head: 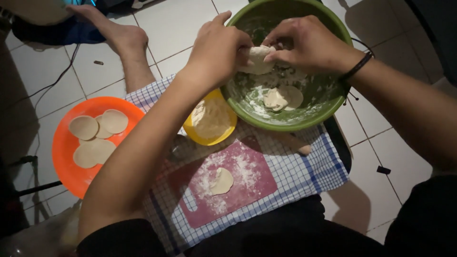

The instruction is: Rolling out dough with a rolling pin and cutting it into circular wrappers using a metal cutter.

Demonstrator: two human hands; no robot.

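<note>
While both clench it over the green bowl [328, 114], left hand [216, 47] and right hand [304, 45] pinch dough lump [257, 59]: soft, light, likely sticky; hold at floured edges

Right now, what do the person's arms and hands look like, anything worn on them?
Both arms are bare to the upper arm, with no gloves. The left hand wears nothing. The right hand has a dark band around its wrist, with a short loose end hanging. Dark clothing shows at the shoulders.
</note>
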